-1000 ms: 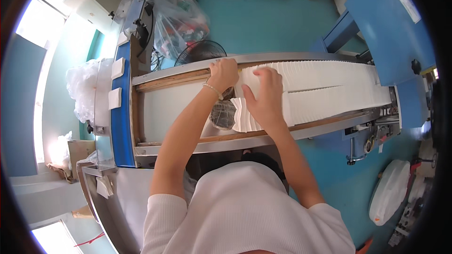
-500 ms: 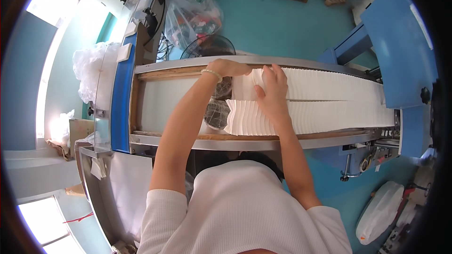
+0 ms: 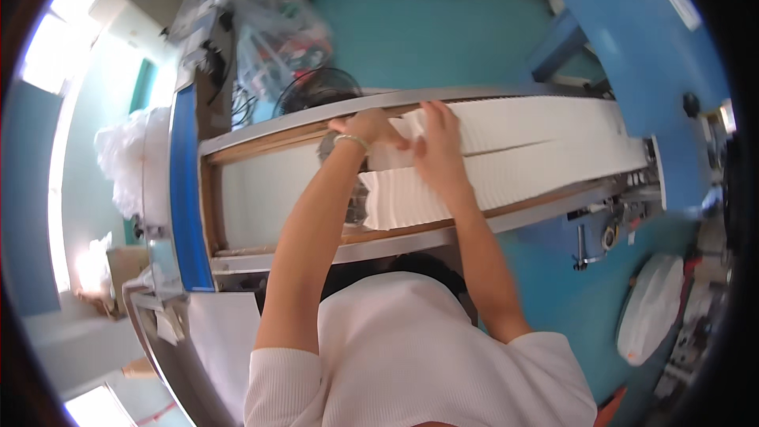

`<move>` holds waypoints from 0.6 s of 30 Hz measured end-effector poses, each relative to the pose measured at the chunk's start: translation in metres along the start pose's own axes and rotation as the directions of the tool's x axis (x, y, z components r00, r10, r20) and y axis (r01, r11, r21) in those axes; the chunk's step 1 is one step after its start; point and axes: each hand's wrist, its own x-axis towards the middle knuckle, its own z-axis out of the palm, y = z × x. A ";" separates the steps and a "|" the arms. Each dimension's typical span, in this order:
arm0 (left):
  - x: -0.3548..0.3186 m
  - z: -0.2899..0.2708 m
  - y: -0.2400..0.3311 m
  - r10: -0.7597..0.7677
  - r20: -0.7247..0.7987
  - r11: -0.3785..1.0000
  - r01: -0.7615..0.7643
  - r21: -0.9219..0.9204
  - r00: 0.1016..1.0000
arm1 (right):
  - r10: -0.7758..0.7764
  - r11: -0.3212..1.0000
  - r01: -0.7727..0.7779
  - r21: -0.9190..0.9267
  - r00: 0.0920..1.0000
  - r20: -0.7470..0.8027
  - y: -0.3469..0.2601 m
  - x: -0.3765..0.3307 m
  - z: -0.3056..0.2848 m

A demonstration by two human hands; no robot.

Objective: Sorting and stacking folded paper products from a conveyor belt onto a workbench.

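Note:
Two long rows of thin white folded sheets stand on edge along the work table, a far row (image 3: 522,122) and a near row (image 3: 490,186). My right hand (image 3: 439,142) lies over the left end of the far row, fingers stretched out and touching it. Just left of it is my left hand (image 3: 373,128), with a beaded bracelet on its wrist, fingers apart and slightly blurred near the row's end. A dark, clear-wrapped round block (image 3: 356,204) sits against the near row, partly behind my left forearm. Another dark wrapped block (image 3: 326,146) shows beside my left hand.
Metal rails with wooden strips (image 3: 269,142) edge the table. A blue machine (image 3: 632,39) stands at the right end, a blue bar (image 3: 190,190) at the left. Beyond the far rail are a black fan (image 3: 320,91) and a clear plastic bag (image 3: 281,39).
The view has shifted and turned a little. My left hand has moved closer to my right hand. The far wrapped block now shows on the left of my left hand.

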 end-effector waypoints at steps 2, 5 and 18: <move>0.023 0.027 -0.023 -0.056 -0.074 0.998 0.056 0.006 0.996 | -0.030 0.999 0.030 0.018 0.999 -0.027 -0.015 0.002 0.007; 0.001 0.016 0.007 -0.140 -0.062 0.990 0.140 0.001 0.988 | 0.023 0.998 -0.025 -0.055 0.999 -0.043 -0.021 0.001 0.002; -0.096 -0.015 -0.062 -0.273 -0.429 0.412 -0.298 -0.861 0.861 | 0.026 0.998 -0.034 -0.050 0.988 -0.151 -0.006 -0.005 -0.001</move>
